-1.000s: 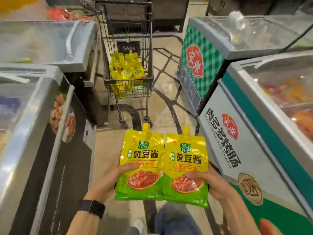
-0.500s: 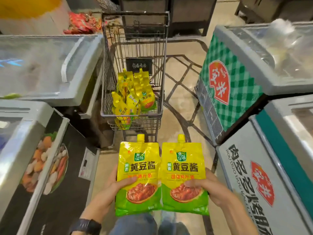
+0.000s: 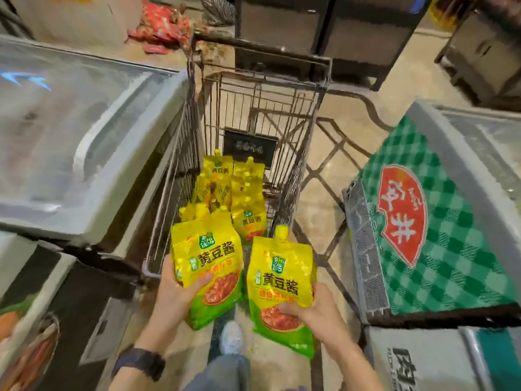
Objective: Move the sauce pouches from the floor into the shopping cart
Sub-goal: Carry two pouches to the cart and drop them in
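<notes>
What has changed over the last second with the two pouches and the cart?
The person walked up to the shopping cart. The left hand now carries its sauce pouch over the cart's near rim, apart from the right hand's pouch. Both grips unchanged; pile of pouches undisturbed.

The shopping cart (image 3: 315, 88) is open at the top, its far half bare above the heap of pouches (image 3: 234, 193) lying in the near half. A chest freezer (image 3: 84, 142) presses against its left wall; the green checked freezer (image 3: 439, 221) leaves a floor gap on the right.
</notes>
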Action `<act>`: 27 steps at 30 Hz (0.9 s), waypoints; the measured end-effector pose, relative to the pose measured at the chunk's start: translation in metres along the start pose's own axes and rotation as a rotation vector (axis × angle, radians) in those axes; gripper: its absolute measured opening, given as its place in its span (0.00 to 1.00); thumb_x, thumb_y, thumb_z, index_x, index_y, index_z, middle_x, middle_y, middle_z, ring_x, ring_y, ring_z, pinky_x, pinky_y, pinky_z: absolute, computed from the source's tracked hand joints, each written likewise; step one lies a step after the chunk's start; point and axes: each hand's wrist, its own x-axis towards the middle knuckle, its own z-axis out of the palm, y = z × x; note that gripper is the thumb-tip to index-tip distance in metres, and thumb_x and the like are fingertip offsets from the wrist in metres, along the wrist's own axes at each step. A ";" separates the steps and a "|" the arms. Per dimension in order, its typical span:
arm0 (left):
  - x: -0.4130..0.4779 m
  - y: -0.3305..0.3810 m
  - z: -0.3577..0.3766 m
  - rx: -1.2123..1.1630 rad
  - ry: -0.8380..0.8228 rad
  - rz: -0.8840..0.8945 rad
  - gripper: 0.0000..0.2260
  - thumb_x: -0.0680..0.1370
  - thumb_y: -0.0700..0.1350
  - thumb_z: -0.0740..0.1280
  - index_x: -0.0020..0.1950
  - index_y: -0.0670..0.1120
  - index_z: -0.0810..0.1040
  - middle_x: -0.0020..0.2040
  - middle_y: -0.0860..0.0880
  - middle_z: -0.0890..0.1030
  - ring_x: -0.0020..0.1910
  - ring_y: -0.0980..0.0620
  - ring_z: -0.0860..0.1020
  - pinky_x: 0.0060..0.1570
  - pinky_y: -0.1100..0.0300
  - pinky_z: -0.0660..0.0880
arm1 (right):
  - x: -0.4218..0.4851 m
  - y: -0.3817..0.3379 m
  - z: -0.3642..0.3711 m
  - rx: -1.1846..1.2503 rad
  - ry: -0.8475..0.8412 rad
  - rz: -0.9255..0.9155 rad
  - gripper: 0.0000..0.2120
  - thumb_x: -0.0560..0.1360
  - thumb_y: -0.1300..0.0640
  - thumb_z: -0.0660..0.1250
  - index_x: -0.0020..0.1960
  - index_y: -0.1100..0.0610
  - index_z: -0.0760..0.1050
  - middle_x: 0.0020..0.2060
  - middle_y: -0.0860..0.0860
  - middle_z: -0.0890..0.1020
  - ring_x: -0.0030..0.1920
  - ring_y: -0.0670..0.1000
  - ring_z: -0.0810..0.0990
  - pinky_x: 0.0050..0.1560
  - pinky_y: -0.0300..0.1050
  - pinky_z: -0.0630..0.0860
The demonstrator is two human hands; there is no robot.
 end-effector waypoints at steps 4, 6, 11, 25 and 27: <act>0.067 0.007 0.027 0.159 0.072 0.047 0.38 0.61 0.52 0.82 0.66 0.52 0.67 0.61 0.48 0.80 0.57 0.53 0.81 0.61 0.47 0.77 | 0.079 -0.022 0.035 -0.033 0.132 -0.019 0.19 0.61 0.58 0.81 0.49 0.51 0.79 0.43 0.45 0.86 0.46 0.48 0.85 0.50 0.47 0.79; 0.094 -0.002 0.040 0.208 0.104 0.027 0.36 0.62 0.48 0.83 0.65 0.55 0.68 0.59 0.51 0.80 0.55 0.60 0.80 0.60 0.55 0.76 | 0.118 -0.026 0.058 -0.055 0.188 0.015 0.19 0.61 0.52 0.81 0.47 0.51 0.77 0.42 0.45 0.85 0.45 0.51 0.84 0.50 0.48 0.78; 0.150 -0.046 0.057 0.261 0.189 -0.169 0.34 0.67 0.38 0.81 0.68 0.50 0.69 0.59 0.51 0.78 0.54 0.58 0.79 0.63 0.54 0.73 | 0.197 -0.011 0.095 -0.271 0.183 0.086 0.19 0.68 0.46 0.77 0.37 0.49 0.65 0.32 0.43 0.70 0.37 0.51 0.72 0.39 0.48 0.70; 0.187 -0.117 0.083 0.450 0.317 -0.466 0.28 0.61 0.54 0.81 0.60 0.56 0.79 0.53 0.57 0.83 0.52 0.55 0.81 0.53 0.61 0.74 | 0.257 0.065 0.134 -0.048 0.138 0.248 0.20 0.67 0.65 0.77 0.56 0.52 0.78 0.45 0.44 0.83 0.45 0.34 0.81 0.47 0.31 0.76; 0.189 -0.106 0.082 0.701 0.211 -0.432 0.21 0.69 0.52 0.78 0.62 0.54 0.81 0.55 0.53 0.85 0.55 0.51 0.83 0.53 0.58 0.76 | 0.263 0.047 0.125 -0.114 0.093 0.171 0.16 0.70 0.62 0.75 0.55 0.50 0.79 0.42 0.43 0.82 0.44 0.38 0.82 0.45 0.33 0.76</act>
